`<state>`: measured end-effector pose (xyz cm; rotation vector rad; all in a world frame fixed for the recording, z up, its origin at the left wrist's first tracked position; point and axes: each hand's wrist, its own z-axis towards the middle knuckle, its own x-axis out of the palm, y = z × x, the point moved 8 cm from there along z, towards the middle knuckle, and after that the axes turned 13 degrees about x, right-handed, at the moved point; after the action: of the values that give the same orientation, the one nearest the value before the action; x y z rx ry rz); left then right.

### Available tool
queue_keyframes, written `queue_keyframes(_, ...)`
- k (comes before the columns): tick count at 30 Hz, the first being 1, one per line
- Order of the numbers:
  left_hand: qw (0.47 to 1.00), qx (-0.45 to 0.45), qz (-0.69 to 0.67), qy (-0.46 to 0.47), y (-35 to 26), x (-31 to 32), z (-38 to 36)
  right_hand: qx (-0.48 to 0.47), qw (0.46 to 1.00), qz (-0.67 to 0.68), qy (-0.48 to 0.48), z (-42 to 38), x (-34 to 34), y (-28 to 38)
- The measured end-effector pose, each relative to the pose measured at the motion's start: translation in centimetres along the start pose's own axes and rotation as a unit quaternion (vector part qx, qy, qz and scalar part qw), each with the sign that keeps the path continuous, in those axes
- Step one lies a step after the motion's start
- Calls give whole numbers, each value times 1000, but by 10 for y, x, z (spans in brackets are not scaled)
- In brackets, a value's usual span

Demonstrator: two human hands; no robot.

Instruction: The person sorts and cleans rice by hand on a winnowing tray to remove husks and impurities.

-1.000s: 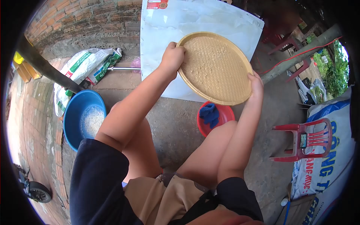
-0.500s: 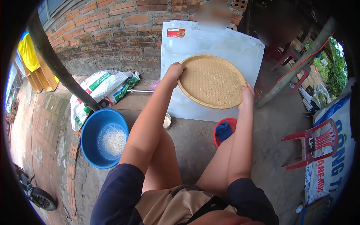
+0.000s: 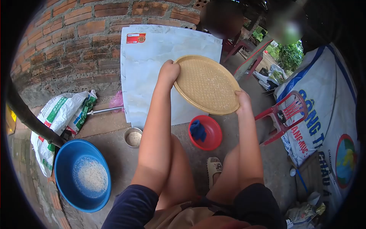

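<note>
A round woven tray (image 3: pixel 206 84) is held up in front of me, tilted, with a thin scatter of pale grains on it. My left hand (image 3: pixel 169 71) grips its upper left rim. Its lower right rim is in my right hand (image 3: pixel 243 101). Behind and below the tray lies a large whitish sheet (image 3: pixel 148 76) with a red label. On the ground at the lower left, a blue basin (image 3: pixel 61 171) holds white grains. A metal bowl (image 3: pixel 133 137) with pale contents stands left of my knees, and a red basin (image 3: pixel 215 133) holds a dark blue cloth (image 3: pixel 198 131).
A brick wall (image 3: pixel 72 49) rises behind. White and green sacks (image 3: pixel 57 114) lie at the left beside a leaning pole (image 3: pixel 32 120). To the right are a red plastic chair (image 3: pixel 284 114) and a large printed tarp (image 3: pixel 312 91).
My view has turned right, so the surroundings sit further left. Fewer grains show on the tray, which both hands still hold. More of the red basin and a sandal now show.
</note>
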<state>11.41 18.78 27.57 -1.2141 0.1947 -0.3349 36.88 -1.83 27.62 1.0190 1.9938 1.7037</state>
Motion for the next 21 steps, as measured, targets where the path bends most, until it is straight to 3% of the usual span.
queue_keyframes(1,1000,-15,-23,8,4,14,-3,13,999,-15,-33,-4,-14,2)
queue_keyframes(3,998,22,55,5,-2,29,1,25,996,-36,-74,-13,-33,10)
queue_keyframes(8,978,-21,188,89,2,46,-18,-9,997,22,-74,-29,-50,14)
queue_keyframes(12,928,4,358,100,2,20,-35,-2,997,83,3,-41,-36,-26)
queue_keyframes(21,867,-40,493,61,-49,-35,-90,49,976,184,109,-62,7,-100)
